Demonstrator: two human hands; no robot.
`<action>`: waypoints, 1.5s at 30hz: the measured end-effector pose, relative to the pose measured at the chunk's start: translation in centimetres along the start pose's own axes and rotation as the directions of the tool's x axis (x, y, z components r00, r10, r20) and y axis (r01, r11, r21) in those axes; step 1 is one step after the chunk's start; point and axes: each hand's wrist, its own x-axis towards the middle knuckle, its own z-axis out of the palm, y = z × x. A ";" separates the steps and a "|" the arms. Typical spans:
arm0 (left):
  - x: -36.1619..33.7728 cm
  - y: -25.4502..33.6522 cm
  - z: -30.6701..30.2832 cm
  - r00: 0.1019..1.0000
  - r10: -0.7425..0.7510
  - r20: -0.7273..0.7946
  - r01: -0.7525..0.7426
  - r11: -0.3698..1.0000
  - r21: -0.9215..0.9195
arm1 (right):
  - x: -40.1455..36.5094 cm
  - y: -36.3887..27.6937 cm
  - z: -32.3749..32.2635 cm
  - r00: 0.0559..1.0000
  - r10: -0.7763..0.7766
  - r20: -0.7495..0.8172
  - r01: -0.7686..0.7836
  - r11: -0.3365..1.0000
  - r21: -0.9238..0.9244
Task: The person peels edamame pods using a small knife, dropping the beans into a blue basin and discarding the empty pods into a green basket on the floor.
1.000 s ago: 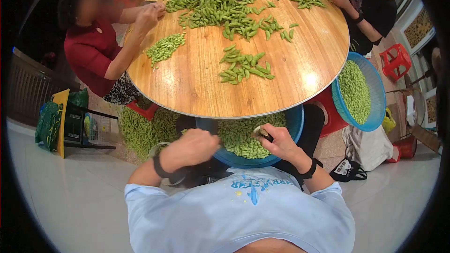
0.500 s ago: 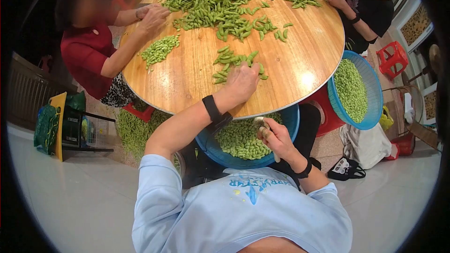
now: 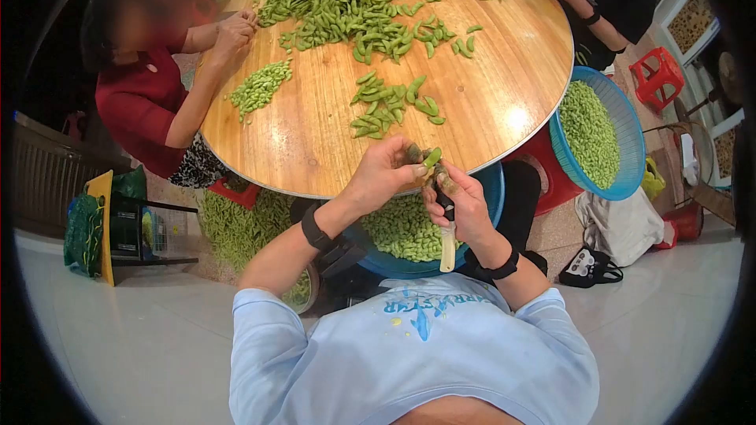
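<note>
Between the thumb and fingers of my left hand (image 3: 386,169) is a green soybean pod (image 3: 432,157), held just beyond the table's near edge. My right hand (image 3: 461,201) meets it there, closed around a small tool with a black and cream handle (image 3: 447,248) pointing down; its working end is hidden by my fingers. Dark coverings or stains show on some fingertips. Below both hands sits a blue basket (image 3: 496,197) holding shelled green beans (image 3: 405,228). A small group of pods (image 3: 382,106) lies on the table ahead of my hands.
A large pod heap (image 3: 339,0) covers the far part of the round wooden table (image 3: 307,142). Shelled beans (image 3: 261,88) lie at left by a person in red (image 3: 142,102). Another person in black (image 3: 610,0) works at right, near a second blue basket (image 3: 630,149) and red stool (image 3: 656,79).
My left hand has come back from the pods on the table, now with one pod in it. My right hand has risen slightly and turned, and the two hands have come together.
</note>
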 end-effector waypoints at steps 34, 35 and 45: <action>-2.2 -0.4 -2.3 0.940 -0.196 0.279 0.277 0.916 -0.290 | -0.6 -0.9 0.1 0.964 0.163 0.210 -0.202 0.962 0.181; -2.4 -0.5 -2.2 0.939 -0.200 0.278 0.281 0.914 -0.292 | -0.9 -0.8 0.3 0.973 0.155 0.169 -0.180 0.973 0.143; -3.2 -0.3 -1.7 0.984 -0.144 0.109 0.159 0.977 -0.144 | -0.8 0.0 0.9 0.991 0.075 0.114 -0.072 0.997 -0.031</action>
